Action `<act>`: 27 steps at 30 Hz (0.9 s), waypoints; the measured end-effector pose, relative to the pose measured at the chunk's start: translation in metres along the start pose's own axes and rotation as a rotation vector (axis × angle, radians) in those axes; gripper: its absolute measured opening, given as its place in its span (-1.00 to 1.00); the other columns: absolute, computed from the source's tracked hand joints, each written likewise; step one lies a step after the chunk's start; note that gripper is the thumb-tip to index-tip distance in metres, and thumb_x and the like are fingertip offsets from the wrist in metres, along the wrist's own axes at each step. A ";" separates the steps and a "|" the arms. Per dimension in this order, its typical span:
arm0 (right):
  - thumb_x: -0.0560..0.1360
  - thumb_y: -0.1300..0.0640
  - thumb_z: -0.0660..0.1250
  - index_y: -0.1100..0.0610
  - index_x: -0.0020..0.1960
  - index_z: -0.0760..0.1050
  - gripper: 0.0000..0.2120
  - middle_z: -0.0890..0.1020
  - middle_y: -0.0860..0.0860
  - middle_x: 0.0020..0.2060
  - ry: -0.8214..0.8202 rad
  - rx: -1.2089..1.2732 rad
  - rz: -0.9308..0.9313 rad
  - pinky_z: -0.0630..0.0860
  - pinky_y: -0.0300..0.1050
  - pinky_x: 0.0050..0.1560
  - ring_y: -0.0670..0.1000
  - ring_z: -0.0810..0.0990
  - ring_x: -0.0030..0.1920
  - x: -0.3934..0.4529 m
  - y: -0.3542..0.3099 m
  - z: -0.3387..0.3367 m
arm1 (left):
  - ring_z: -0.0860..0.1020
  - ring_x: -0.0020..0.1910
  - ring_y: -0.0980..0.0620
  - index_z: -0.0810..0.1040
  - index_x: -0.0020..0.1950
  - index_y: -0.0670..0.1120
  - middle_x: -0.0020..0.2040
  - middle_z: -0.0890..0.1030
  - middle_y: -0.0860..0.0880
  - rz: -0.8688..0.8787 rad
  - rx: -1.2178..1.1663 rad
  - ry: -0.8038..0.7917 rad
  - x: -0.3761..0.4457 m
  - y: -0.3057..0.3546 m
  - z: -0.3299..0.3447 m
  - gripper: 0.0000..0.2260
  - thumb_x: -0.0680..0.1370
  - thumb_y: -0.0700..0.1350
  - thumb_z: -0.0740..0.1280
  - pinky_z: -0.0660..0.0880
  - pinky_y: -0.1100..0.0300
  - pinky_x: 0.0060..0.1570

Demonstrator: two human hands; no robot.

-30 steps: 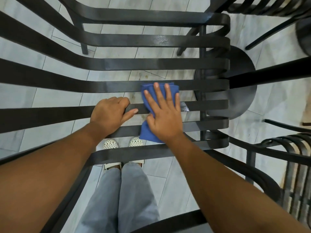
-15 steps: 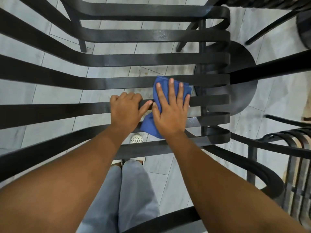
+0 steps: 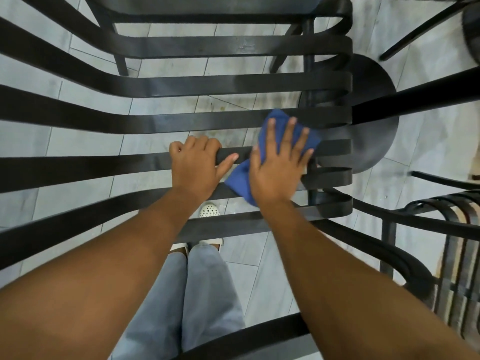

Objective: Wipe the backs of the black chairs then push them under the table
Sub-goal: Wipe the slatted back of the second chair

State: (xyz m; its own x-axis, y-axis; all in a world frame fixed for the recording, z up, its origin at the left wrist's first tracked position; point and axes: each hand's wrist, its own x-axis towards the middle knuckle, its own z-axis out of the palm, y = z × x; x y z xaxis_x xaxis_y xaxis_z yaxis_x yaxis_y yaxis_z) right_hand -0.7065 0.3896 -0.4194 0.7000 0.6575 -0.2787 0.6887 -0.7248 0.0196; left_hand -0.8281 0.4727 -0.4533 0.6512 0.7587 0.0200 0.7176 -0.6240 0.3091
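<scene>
At frame centre, the left hand (image 3: 193,168) grips a slat of the black chair (image 3: 166,85), fingers curled over it. At its 3 o'clock, the right hand (image 3: 276,165) presses the blue cloth (image 3: 270,120) flat on the slats, fingers straight and spread. Another chair (image 3: 426,216) stands at 4 o'clock.

floor: pale grey tiles (image 3: 85,141), stained far centre | right: round black table base (image 3: 374,113) | light: even

The right hand (image 3: 275,167) hides most of the blue cloth (image 3: 240,181).
</scene>
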 end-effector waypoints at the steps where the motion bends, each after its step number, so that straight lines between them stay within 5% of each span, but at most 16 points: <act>1: 0.58 -0.16 -0.12 -0.04 0.52 -0.10 -0.45 -0.02 0.11 0.53 0.003 0.006 -0.077 -0.21 0.23 0.44 0.23 -0.11 0.51 -0.005 -0.005 0.003 | 0.50 -0.27 -0.11 0.52 -0.20 -0.10 -0.29 0.55 -0.06 0.018 -0.008 0.005 0.000 0.003 0.002 -0.57 0.53 0.23 0.12 0.16 0.06 -0.15; 5: 0.57 -0.16 -0.12 -0.07 0.53 -0.04 -0.45 0.01 0.09 0.53 -0.016 0.009 -0.150 -0.19 0.18 0.44 0.20 -0.09 0.52 0.001 0.018 0.002 | 0.50 -0.27 -0.09 0.52 -0.18 -0.09 -0.30 0.55 -0.05 0.041 -0.050 -0.005 0.001 0.001 0.002 -0.56 0.51 0.27 0.13 0.26 0.05 -0.16; 10: 0.57 -0.16 -0.11 -0.06 0.53 -0.13 -0.43 -0.09 0.12 0.53 0.023 -0.006 0.054 -0.17 0.21 0.47 0.18 -0.16 0.52 0.020 0.065 -0.009 | 0.53 -0.27 -0.07 0.53 -0.14 -0.10 -0.28 0.57 -0.05 0.145 -0.072 -0.055 0.005 -0.009 -0.003 -0.53 0.50 0.29 0.11 0.34 0.08 -0.20; 14: 0.61 -0.15 -0.08 -0.05 0.53 -0.19 -0.43 -0.15 0.13 0.53 0.015 0.001 0.224 -0.18 0.23 0.47 0.21 -0.21 0.51 0.017 0.041 -0.006 | 0.53 -0.34 -0.09 0.50 -0.12 -0.14 -0.30 0.57 -0.07 0.314 -0.098 -0.078 0.011 -0.025 -0.004 -0.52 0.51 0.27 0.10 0.34 0.14 -0.36; 19: 0.55 -0.18 -0.21 -0.09 0.49 -0.22 -0.46 -0.06 0.09 0.53 -0.019 0.009 -0.081 -0.24 0.20 0.43 0.21 -0.14 0.51 -0.015 -0.021 0.008 | 0.52 -0.38 -0.12 0.49 -0.16 -0.15 -0.34 0.55 -0.09 0.306 -0.124 -0.072 0.010 -0.021 -0.002 -0.57 0.48 0.22 0.15 0.32 0.14 -0.35; 22: 0.56 -0.17 -0.11 -0.07 0.51 -0.06 -0.45 0.06 0.10 0.52 -0.015 0.023 -0.189 -0.17 0.19 0.43 0.20 -0.03 0.51 -0.008 -0.005 0.006 | 0.51 -0.38 -0.11 0.50 -0.15 -0.14 -0.34 0.54 -0.07 0.301 -0.124 -0.078 0.011 -0.023 -0.004 -0.54 0.49 0.26 0.14 0.33 0.14 -0.34; 27: 0.56 -0.13 -0.07 -0.04 0.54 -0.09 -0.42 -0.06 0.12 0.53 0.016 0.028 -0.016 -0.20 0.18 0.45 0.19 -0.14 0.52 0.011 0.049 -0.003 | 0.53 -0.32 -0.07 0.51 -0.12 -0.11 -0.29 0.57 -0.05 0.288 -0.140 -0.128 0.011 -0.023 -0.009 -0.54 0.50 0.27 0.12 0.28 0.17 -0.28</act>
State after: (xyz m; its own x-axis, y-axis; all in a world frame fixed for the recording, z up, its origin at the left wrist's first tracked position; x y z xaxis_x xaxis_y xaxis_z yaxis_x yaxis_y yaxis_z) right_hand -0.6646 0.3618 -0.4183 0.6918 0.6726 -0.2629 0.6948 -0.7191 -0.0114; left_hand -0.8394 0.4969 -0.4513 0.8540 0.5202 0.0087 0.4648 -0.7705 0.4363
